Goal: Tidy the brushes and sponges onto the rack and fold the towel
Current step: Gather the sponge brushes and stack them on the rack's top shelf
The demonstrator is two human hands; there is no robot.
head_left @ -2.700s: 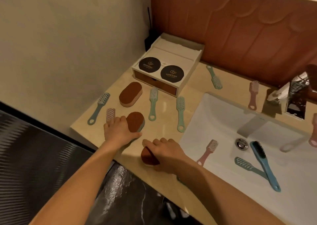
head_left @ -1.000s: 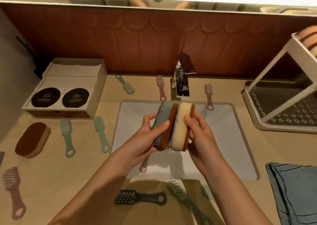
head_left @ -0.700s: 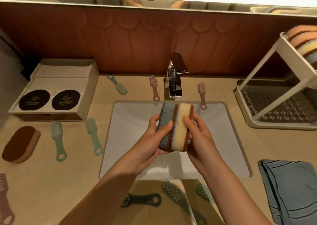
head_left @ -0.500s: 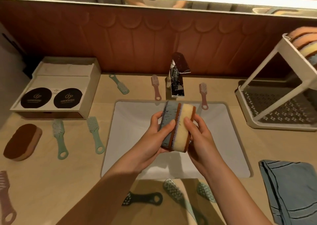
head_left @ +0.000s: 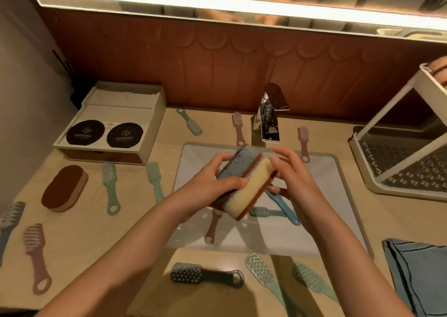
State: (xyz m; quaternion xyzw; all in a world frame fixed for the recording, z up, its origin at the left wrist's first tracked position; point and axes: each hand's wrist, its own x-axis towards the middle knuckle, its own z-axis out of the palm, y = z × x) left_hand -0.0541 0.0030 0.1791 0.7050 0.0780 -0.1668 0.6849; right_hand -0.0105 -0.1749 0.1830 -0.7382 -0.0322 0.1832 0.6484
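Far out to the left of the left hand (head_left: 212,183) an oval sponge with a brown scouring top and tan foam base (head_left: 64,188) lies flat on the beige counter (head_left: 92,244). A mint-green plastic brush with a looped handle (head_left: 111,193) lies between that sponge and the hand. The left hand grips a pair of rectangular sponges (head_left: 244,183) held face to face, with its thumb across the blue-grey one and its fingers curled round the far edge. The right hand (head_left: 292,183) clamps the opposite side, against the pale yellow foam with its thin brown backing. Both hands hold the pair tilted above the white basin (head_left: 314,220).

The step looks like squaring the two up before carrying them over. Even pressure from both sides should keep the soft foam from splaying or sliding, and the flat rough faces should grip each other well.

Well to the right of the right hand stands the white two-tier rack with a perforated tray (head_left: 399,162), and sponges already show on its upper shelf. The pair would likely go best on edge beside them. Nearer the person on that side lies the blue striped cloth towel (head_left: 420,275), not yet folded neatly
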